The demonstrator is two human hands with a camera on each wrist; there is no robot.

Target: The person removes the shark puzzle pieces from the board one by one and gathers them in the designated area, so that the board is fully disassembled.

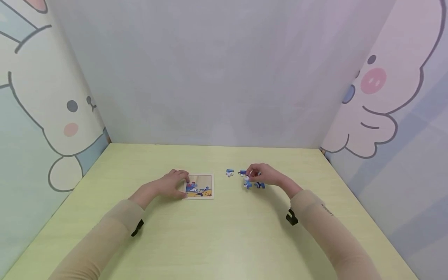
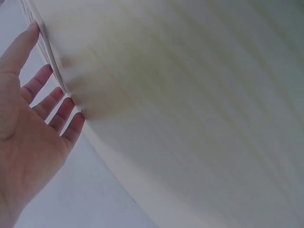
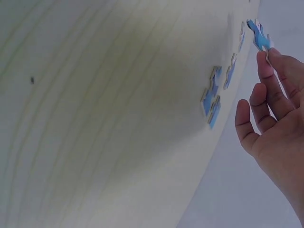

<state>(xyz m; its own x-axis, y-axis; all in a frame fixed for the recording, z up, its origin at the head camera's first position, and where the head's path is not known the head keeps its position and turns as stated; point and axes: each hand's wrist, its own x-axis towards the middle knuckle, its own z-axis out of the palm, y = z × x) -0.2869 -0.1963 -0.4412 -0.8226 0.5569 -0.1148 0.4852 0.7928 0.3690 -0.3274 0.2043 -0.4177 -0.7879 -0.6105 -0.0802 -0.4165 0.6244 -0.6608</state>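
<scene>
A small jigsaw tray [image 1: 213, 186] with a pale frame lies on the table, with joined pieces [image 1: 199, 192] in its lower part and bare board above. At its left edge rests my left hand [image 1: 171, 184]. In the left wrist view, the thumb and fairly straight fingers of the left hand [image 2: 35, 109] touch the tray's side [image 2: 53, 61]. My right hand [image 1: 265, 174] pinches a blue-and-white puzzle piece [image 1: 247, 182] between thumb and forefinger. In the right wrist view, that puzzle piece [image 3: 259, 36] is raised off the table, the other fingers loosely bent.
One loose piece [image 1: 229, 172] lies between the tray and the right hand. More loose pieces [image 1: 259, 185] lie beneath and beside that hand, partly hidden in the head view. The pale yellow table [image 1: 224, 237] ends at a grey back panel [image 1: 217, 97], with cartoon-printed panels at both sides.
</scene>
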